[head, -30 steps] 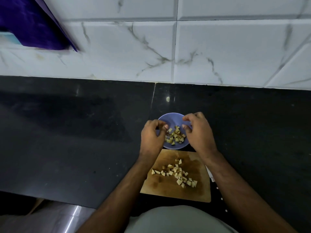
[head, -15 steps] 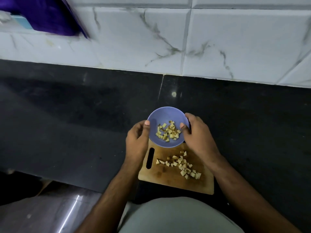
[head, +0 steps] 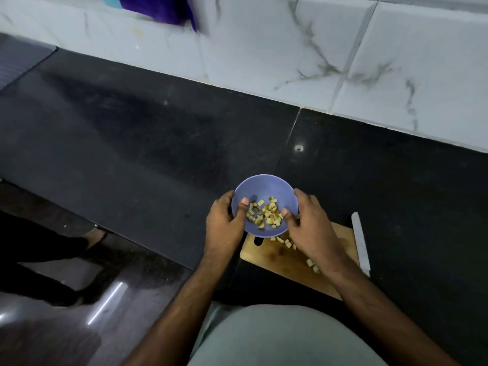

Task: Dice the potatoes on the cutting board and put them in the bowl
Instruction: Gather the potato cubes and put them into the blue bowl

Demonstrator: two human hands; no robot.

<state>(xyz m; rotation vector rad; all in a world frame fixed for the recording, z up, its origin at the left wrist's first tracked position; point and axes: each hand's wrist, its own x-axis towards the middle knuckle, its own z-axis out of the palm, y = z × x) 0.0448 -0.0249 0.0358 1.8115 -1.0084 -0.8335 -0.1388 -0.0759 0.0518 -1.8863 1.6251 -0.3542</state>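
Both hands [head: 266, 223] now grip the bowl [head: 264, 186], tilted nearer.

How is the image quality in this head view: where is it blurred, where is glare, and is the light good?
In the head view the light is dim; the purple cloth at the top is smeared by motion blur; a bright glare streak lies on the glossy floor at lower left; the wide lens makes the counter edge slant; the bowl and both hands stay fairly sharp.
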